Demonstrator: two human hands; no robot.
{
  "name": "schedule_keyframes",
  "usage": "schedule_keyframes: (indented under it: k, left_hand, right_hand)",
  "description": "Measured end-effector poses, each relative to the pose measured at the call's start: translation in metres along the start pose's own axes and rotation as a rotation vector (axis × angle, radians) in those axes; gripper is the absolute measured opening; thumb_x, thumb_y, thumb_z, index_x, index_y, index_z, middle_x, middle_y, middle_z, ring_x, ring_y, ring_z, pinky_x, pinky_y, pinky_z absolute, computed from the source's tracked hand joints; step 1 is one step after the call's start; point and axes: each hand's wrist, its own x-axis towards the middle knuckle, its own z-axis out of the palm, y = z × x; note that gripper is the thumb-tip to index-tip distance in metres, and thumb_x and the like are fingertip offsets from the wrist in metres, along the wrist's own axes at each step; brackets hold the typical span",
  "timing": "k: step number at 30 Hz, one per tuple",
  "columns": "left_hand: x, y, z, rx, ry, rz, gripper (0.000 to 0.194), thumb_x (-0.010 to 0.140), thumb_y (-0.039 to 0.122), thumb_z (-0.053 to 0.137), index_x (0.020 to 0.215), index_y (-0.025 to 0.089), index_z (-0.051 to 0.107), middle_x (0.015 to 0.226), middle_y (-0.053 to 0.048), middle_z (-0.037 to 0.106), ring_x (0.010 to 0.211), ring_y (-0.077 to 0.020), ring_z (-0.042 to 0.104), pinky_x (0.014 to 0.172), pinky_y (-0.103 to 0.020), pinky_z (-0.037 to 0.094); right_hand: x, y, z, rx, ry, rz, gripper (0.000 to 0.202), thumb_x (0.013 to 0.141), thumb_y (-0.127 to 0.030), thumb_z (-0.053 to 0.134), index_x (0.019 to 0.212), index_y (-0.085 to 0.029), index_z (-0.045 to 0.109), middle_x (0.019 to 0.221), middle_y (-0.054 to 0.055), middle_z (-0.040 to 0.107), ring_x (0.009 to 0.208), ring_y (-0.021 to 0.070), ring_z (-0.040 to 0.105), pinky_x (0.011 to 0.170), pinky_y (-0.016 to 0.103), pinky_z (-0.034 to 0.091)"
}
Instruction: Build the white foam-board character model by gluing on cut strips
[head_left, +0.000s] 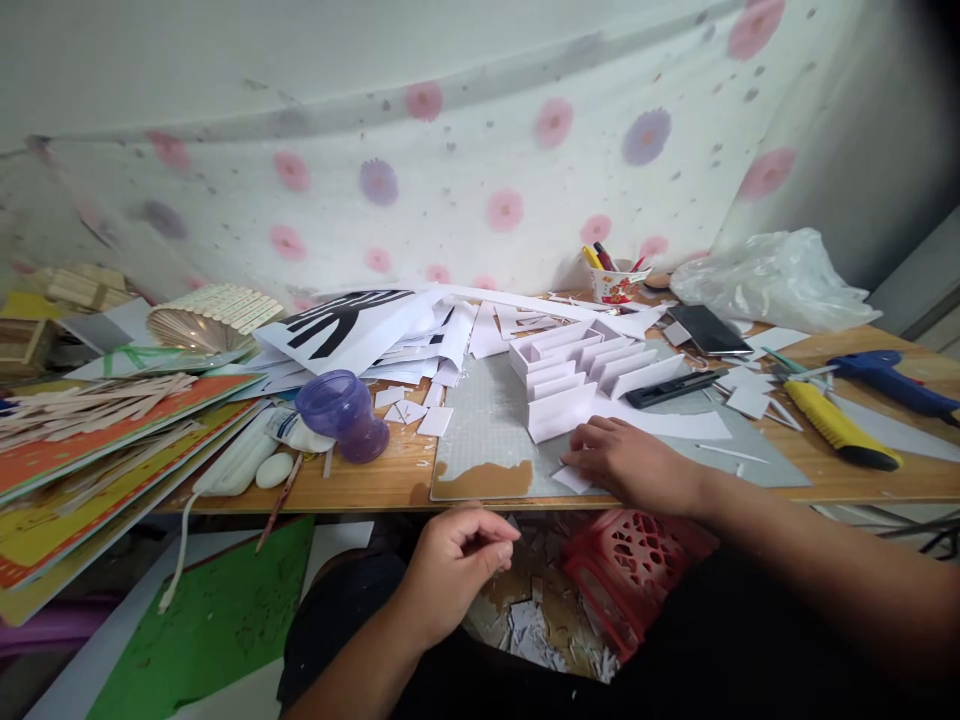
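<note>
Just off the table's front edge is my left hand (463,562), its thumb and forefinger brought together; whatever may be between them is too small to name. My right hand (630,462) rests at the front of the grey cutting mat (484,420), fingers bent down over a small white paper piece (572,479); the fingertips are partly hidden. Right behind that hand stands a white paper structure (561,408) with several upright walls. A black cutter (670,389) lies to its right on a white strip (694,425).
A purple cup (343,415), white scraps (435,421) and stacked coloured boards (112,430) are on the left. On the right lie a yellow-handled tool (840,425), a blue glue gun (896,382) and a phone (709,330). Below is a red stool (637,570).
</note>
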Motion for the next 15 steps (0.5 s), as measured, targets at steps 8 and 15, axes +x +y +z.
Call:
schedule_keyframes:
  k: [8, 15]
  left_hand:
    - [-0.013, -0.051, -0.010, 0.103, -0.033, -0.121, 0.012, 0.071, 0.026, 0.056, 0.075, 0.017, 0.062, 0.063, 0.001, 0.053, 0.061, -0.0137, 0.050, 0.061, -0.026, 0.041]
    - [-0.018, -0.091, -0.019, 0.147, -0.061, -0.216, 0.018, 0.073, 0.036, 0.052, 0.070, 0.018, 0.055, 0.065, 0.001, 0.049, 0.065, -0.0152, 0.046, 0.063, -0.027, 0.037]
  right_hand:
    - [0.003, -0.016, 0.004, -0.008, -0.017, 0.025, 0.026, 0.090, -0.025, 0.047, 0.110, -0.020, 0.063, 0.099, 0.009, 0.059, 0.092, 0.0226, 0.050, 0.082, 0.038, 0.040]
    - [0.008, -0.020, 0.011, -0.013, 0.006, 0.044, 0.033, 0.088, -0.027, 0.051, 0.120, -0.022, 0.059, 0.102, 0.010, 0.058, 0.093, 0.0240, 0.050, 0.082, 0.039, 0.039]
